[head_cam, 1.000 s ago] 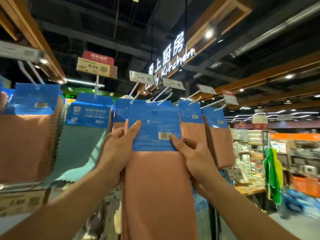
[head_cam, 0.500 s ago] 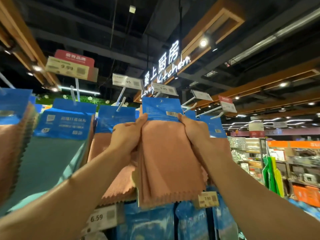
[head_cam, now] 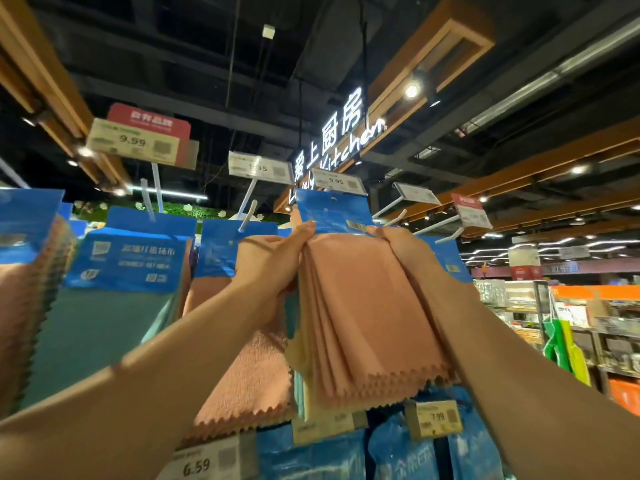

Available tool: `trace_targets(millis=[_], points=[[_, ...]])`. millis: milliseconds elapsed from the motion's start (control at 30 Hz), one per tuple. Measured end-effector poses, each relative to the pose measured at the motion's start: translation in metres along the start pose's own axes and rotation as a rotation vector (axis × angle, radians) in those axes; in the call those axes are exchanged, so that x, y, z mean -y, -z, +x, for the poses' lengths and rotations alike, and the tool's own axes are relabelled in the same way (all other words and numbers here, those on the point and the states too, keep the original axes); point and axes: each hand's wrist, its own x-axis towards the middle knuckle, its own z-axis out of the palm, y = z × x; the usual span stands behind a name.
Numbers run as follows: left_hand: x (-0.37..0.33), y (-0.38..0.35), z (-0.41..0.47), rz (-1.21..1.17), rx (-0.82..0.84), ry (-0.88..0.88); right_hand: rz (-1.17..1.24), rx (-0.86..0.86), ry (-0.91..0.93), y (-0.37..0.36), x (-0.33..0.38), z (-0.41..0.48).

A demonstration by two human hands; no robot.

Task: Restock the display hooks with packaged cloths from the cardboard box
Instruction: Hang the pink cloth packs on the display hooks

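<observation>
Up at the top row of the display, right under the white 9.95 price tag [head_cam: 335, 182], holding the packaged salmon-pink cloths with the blue card header [head_cam: 363, 306] raised between both hands. Gripping the pack's left edge with the left hand [head_cam: 273, 259], thumb reaching up onto the header's lower corner. Clasping the right edge with the right hand [head_cam: 400, 245], fingers curled round behind the cloths.

Hanging with the long axis straight down: scalloped hem at the bottom, blue header on top. Carrying the small punched hole [head_cam: 333, 199] at the header's top centre, above both hands and midway between them, with neither hand the nearer.

Turning on that hole now, and on getting it lined up with the tip of a white wire hook. Judging by the tag directly above, aiming at the hook right behind the header, hidden by the card, so not possible to tell whether threaded yet.

Showing on either side: a white hook tip [head_cam: 248, 216] poking through the neighbouring blue header to the left, and a bare white prong [head_cam: 398, 215] just to the right.

Probably calling for a push of the header away and onto the hook, keeping the card flat. Not seeing the cardboard box anywhere in this view.
</observation>
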Motion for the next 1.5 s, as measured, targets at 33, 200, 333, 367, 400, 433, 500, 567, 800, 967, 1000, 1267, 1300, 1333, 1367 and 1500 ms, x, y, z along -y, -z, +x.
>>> trace_targets(millis=[33, 200, 333, 367, 400, 433, 500, 567, 800, 967, 1000, 1267, 1300, 1333, 1367, 1500], points=[[-0.001, 0.0, 0.0, -0.006, 0.023, 0.014, 0.002, -0.003, 0.004, 0.003, 0.0, 0.0], [-0.005, -0.004, 0.003, -0.004, 0.105, 0.011, 0.038, 0.052, 0.037, 0.017, 0.008, 0.004], [0.004, -0.007, 0.004, 0.017, 0.118, 0.048, -0.094, 0.077, 0.108, 0.012, 0.009, 0.012], [0.007, -0.007, 0.005, 0.024, 0.125, 0.068, -0.091, 0.079, 0.108, 0.011, 0.004, 0.019], [0.009, -0.007, 0.005, 0.028, 0.11, 0.073, -0.12, 0.063, 0.093, 0.008, 0.001, 0.021], [0.011, -0.006, 0.007, 0.044, 0.062, 0.056, -0.15, 0.068, 0.078, 0.005, -0.001, 0.021], [0.014, 0.0, 0.011, 0.136, -0.066, 0.023, -0.18, 0.029, 0.073, 0.002, -0.006, 0.022], [0.019, 0.007, 0.019, 0.256, -0.12, 0.043, -0.148, -0.059, 0.062, -0.01, -0.003, 0.01], [0.041, 0.009, 0.044, 0.705, -0.123, -0.034, -0.146, -0.131, 0.064, -0.061, -0.042, 0.047], [0.047, 0.007, 0.026, 0.952, -0.064, -0.167, -0.146, -0.191, 0.102, -0.079, -0.064, 0.064], [0.049, 0.009, 0.023, 0.962, -0.065, -0.179, -0.14, -0.206, 0.111, -0.081, -0.067, 0.064], [0.042, 0.024, -0.007, 0.841, -0.044, -0.178, -0.085, -0.136, 0.192, -0.068, -0.069, 0.036], [0.039, 0.025, -0.013, 0.827, -0.042, -0.174, -0.08, -0.122, 0.201, -0.062, -0.068, 0.028], [0.035, 0.027, -0.02, 0.821, -0.028, -0.169, -0.087, -0.112, 0.204, -0.056, -0.068, 0.021], [0.032, 0.028, -0.028, 0.822, -0.015, -0.166, -0.131, -0.093, 0.196, -0.049, -0.066, 0.009], [0.018, 0.033, -0.065, 0.822, 0.026, -0.147, -0.312, -0.016, 0.304, -0.006, -0.048, -0.058]])
